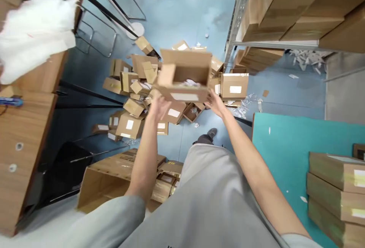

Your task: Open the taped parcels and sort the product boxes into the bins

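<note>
Wood-topped counter [34,126], far left, carrying crumpled white sheeting [37,38]. Black chair [65,164], beside the counter, partly in shadow. Large carton [105,187], lower left, lying with its open end outward, partly behind the left forearm. Heap of small cartons [134,107], brown, several with white labels, spread over the blue floor [199,16]. Left hand [159,107]: grip closed about the lower left corner of the open box, fingers blurred, the part beneath hidden. Open box [182,89], one, brown cardboard: held in front of the person, above the floor, between both hands; long axis running crosswise from one hand to the other; far flap raised, pale label on the near wall, mouth showing pale contents [190,83], blurred, kind not legible. Neither hand is nearer, each touching one end of it. Right hand [215,103]: grip closed on the lower right corner, extent of finger curl not possible to tell. Labelled carton [235,88], on the floor just beyond the right hand. Metal rack [276,43], upper right, bearing larger cartons [291,4]. Teal-topped counter [276,145], lower right, with a stack of flat boxes [325,185] at its far right.
</note>
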Tool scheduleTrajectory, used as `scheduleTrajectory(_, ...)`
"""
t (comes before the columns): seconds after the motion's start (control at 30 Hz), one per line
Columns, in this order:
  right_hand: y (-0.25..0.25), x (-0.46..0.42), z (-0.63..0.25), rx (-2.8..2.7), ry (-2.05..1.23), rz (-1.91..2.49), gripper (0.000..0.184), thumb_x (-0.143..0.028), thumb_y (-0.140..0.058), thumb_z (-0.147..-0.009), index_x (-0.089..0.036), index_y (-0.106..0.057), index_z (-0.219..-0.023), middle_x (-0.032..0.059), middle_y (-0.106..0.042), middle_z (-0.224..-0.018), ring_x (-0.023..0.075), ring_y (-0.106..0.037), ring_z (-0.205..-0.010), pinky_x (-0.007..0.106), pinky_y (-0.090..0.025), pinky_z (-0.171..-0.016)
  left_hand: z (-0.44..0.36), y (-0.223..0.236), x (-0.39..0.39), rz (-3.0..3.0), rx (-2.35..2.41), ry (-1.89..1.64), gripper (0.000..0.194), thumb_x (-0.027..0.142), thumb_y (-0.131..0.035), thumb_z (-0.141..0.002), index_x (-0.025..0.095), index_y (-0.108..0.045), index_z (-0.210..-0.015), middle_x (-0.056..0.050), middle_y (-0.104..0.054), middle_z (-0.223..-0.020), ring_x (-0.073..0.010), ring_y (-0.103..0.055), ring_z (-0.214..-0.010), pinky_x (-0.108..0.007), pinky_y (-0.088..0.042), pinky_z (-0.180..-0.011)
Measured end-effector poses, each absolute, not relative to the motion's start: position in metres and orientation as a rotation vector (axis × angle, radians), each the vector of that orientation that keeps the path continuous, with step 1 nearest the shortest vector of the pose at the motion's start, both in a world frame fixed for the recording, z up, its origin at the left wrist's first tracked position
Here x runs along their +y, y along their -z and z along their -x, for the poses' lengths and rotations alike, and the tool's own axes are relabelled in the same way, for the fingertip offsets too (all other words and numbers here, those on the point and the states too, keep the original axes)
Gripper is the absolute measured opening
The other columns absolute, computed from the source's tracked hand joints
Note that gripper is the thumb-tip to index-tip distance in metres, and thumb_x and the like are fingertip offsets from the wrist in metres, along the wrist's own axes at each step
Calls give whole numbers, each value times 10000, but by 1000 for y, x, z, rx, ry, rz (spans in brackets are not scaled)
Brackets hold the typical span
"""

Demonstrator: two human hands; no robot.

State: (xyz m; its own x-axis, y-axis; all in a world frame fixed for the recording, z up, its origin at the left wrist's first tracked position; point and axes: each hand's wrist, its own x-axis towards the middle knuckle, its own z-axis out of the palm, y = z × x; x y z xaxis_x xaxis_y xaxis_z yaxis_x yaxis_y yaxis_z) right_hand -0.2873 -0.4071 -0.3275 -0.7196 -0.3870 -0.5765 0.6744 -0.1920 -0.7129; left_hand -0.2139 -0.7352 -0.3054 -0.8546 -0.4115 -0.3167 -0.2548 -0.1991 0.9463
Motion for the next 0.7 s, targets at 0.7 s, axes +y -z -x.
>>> scheduleTrajectory(0.7, 369, -248, 86, 1203, 2245, -1317, 221, -334, -832, -964, -250, -757, -1154, 107, -844, -1276, 235, -815, -1179, 453, -556, -1230, 239, 374, -404, -1089, -2671, 2719, 159, 236, -850, -834, 185, -720, -910, -4, -678, -747, -140, -709, -716, -269, -597, -805)
